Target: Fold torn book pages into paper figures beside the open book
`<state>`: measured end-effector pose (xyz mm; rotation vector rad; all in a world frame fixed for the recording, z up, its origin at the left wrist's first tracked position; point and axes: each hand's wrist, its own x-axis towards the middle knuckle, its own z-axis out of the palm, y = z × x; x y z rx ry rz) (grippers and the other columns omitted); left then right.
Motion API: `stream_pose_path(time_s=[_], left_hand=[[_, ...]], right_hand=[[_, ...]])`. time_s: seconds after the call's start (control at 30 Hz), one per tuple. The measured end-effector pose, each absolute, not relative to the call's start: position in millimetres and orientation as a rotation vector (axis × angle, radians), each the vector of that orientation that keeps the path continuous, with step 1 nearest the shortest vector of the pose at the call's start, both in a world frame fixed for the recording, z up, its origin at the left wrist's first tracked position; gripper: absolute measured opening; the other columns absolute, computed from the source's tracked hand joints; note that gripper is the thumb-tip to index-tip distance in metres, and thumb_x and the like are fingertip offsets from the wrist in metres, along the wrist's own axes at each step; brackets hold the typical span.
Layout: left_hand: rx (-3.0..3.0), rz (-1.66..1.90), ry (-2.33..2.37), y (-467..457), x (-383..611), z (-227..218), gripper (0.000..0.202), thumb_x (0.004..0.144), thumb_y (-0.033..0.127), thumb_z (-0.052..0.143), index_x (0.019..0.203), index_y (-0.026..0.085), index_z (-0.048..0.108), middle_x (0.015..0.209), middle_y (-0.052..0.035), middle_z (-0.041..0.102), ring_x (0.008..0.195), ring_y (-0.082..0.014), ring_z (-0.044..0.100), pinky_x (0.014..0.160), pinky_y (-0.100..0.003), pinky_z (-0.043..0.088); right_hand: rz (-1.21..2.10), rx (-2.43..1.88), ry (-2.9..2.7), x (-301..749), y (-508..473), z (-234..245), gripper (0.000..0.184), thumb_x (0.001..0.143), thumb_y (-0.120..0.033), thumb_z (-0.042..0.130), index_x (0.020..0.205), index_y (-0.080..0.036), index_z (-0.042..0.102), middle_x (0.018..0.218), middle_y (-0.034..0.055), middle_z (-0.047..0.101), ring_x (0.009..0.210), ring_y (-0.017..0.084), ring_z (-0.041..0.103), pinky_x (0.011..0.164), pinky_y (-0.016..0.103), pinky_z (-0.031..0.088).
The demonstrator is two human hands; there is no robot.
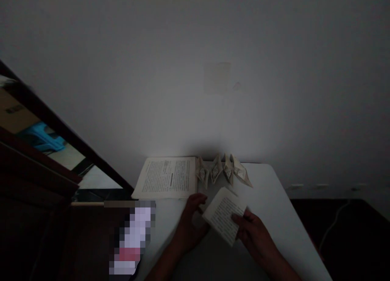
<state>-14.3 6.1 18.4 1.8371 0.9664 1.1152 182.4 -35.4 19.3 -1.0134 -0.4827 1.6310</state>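
A squarish piece of printed paper [224, 218], tilted to one side, is held above the white table. My right hand [252, 232] pinches its right edge, thumb on top and the other fingers underneath. Beside the paper's left corner is my left hand [190, 226], its thumb and curved fingers apart; whether a fingertip touches the paper I cannot tell. Several folded paper boats [216, 170] made of printed pages stand in a row behind the paper. To their left lies a stack of printed pages or an open book [167, 177].
The white table [268, 187] stands against a plain wall [152, 90]. At its left edge lies a pixelated, phone-like object [132, 236]. A dark-framed mirror [91, 155] leans on the left, showing a blue stool [45, 137]. A pale cable [332, 224] runs along the right.
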Motion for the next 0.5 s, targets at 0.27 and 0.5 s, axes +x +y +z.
stream_pose_path(time_s=[0.27, 0.5], left_hand=[[1.921, 1.182, 0.831, 10, -11, 38, 0.005, 0.080, 0.023, 0.062, 0.078, 0.020, 0.066, 0.083, -0.0036, 0.063, 0.086, -0.0178, 0.056, 0.079, -0.031, 0.044], [1.620, 0.946, 1.138, 0, -9, 30, 0.024, 0.078, 0.034, 0.061, 0.065, 0.014, 0.063, 0.065, -0.0006, 0.058, 0.064, -0.0137, 0.055, 0.061, -0.023, 0.041]], right_hand=[[1.210, -1.349, -0.740, 196, -32, 20, 0.048, 0.065, -0.039, 0.075, 0.108, -0.022, 0.061, 0.115, 0.0103, 0.063, 0.101, 0.026, 0.060, 0.084, 0.037, 0.048], [1.217, -1.287, -1.105, 197, -37, 39, 0.024, 0.073, -0.041, 0.068, 0.085, -0.020, 0.068, 0.080, 0.0035, 0.068, 0.081, 0.020, 0.063, 0.074, 0.027, 0.049]])
